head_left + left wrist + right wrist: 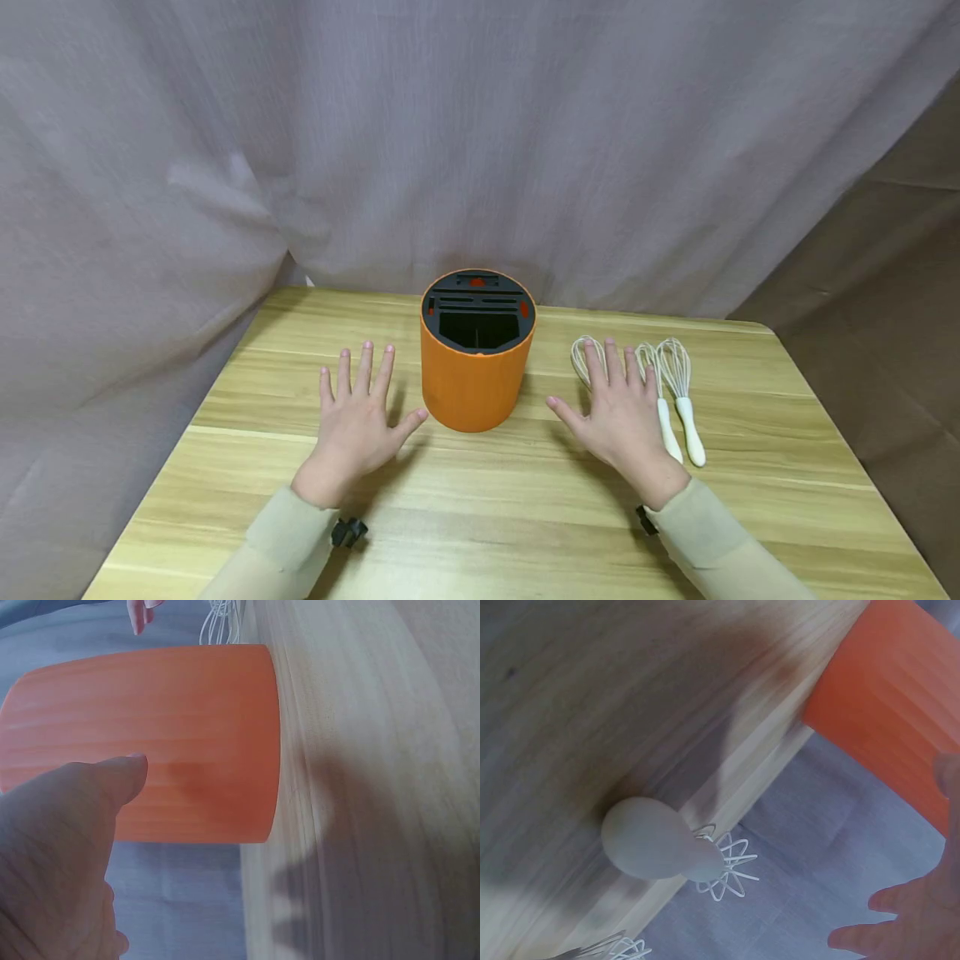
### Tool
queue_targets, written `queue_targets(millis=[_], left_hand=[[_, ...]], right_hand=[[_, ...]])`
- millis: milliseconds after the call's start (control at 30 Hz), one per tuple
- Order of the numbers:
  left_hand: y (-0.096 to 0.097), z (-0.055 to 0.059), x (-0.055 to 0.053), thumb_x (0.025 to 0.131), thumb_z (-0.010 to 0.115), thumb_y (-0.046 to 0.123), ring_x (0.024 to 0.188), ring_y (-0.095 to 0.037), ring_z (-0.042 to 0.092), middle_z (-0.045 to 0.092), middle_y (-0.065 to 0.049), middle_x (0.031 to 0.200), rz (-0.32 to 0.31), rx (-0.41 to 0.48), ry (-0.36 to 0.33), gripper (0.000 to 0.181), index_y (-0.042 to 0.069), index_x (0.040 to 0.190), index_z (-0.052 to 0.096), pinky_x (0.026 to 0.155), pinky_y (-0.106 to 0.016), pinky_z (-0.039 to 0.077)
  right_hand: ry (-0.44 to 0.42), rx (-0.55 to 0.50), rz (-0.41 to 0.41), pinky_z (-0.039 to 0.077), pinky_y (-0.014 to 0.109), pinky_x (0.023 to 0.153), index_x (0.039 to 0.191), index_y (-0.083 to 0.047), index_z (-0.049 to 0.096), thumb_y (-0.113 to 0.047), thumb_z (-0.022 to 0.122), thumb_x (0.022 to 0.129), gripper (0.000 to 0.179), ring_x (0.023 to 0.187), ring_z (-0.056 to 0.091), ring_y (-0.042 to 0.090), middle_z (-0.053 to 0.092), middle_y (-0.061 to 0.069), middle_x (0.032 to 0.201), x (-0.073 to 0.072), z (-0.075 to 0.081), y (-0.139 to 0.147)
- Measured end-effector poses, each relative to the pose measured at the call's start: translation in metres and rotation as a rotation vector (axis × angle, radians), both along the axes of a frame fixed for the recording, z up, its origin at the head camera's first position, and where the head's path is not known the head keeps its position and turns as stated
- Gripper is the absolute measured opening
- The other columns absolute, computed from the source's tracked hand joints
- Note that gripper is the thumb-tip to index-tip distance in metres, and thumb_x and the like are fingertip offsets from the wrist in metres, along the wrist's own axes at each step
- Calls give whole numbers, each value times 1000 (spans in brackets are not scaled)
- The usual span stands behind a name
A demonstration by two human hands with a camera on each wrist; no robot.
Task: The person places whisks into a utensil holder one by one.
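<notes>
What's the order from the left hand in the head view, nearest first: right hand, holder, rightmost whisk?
1. Holder: just right of the left hand.
2. Right hand: across, beyond the holder.
3. Rightmost whisk: right of the right hand.
</notes>
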State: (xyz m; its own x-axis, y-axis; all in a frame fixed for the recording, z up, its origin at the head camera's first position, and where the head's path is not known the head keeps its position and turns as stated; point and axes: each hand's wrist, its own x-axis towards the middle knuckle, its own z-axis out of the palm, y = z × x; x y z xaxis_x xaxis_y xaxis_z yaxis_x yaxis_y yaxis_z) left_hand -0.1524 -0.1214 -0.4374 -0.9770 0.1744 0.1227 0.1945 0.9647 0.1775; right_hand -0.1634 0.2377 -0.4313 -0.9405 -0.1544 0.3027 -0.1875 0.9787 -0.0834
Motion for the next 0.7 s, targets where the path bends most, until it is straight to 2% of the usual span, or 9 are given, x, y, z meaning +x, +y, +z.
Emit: queue_targets(millis=[167, 400, 567, 700], left_hand=[[-1, -1, 0, 83, 25, 83, 143, -44, -8, -6, -14, 160, -2, 3, 1, 100, 23, 155, -6, 108, -65, -7], [-3, -1, 0, 86, 36, 78, 142, -44, -9, -6, -14, 160, -6, 33, 6, 99, 21, 156, -4, 108, -65, -8], [-4, 0, 0, 85, 34, 79, 142, -44, -10, -6, -14, 160, -9, 48, 1, 99, 20, 156, -2, 108, -65, -10], [-4, 0, 2, 85, 31, 80, 142, -44, -9, -5, -15, 160, -11, 44, -4, 99, 20, 156, -1, 108, -66, -7]], right_hand=[[-20, -2, -7, 7, 70, 106, 157, -16, 11, -79, 42, 82, 102, 139, 15, 49, 19, 23, 156, 2, 0, 0], [-37, 7, -35, 10, 71, 105, 157, -16, 13, -81, 41, 81, 103, 139, 15, 49, 19, 23, 155, 5, 1, 3], [-54, 12, -41, 8, 71, 105, 157, -16, 11, -81, 40, 82, 103, 140, 14, 49, 18, 24, 156, 7, 2, 6], [-60, 13, -49, 10, 72, 104, 156, -15, 15, -82, 39, 81, 104, 140, 14, 48, 20, 24, 155, 8, 1, 7]])
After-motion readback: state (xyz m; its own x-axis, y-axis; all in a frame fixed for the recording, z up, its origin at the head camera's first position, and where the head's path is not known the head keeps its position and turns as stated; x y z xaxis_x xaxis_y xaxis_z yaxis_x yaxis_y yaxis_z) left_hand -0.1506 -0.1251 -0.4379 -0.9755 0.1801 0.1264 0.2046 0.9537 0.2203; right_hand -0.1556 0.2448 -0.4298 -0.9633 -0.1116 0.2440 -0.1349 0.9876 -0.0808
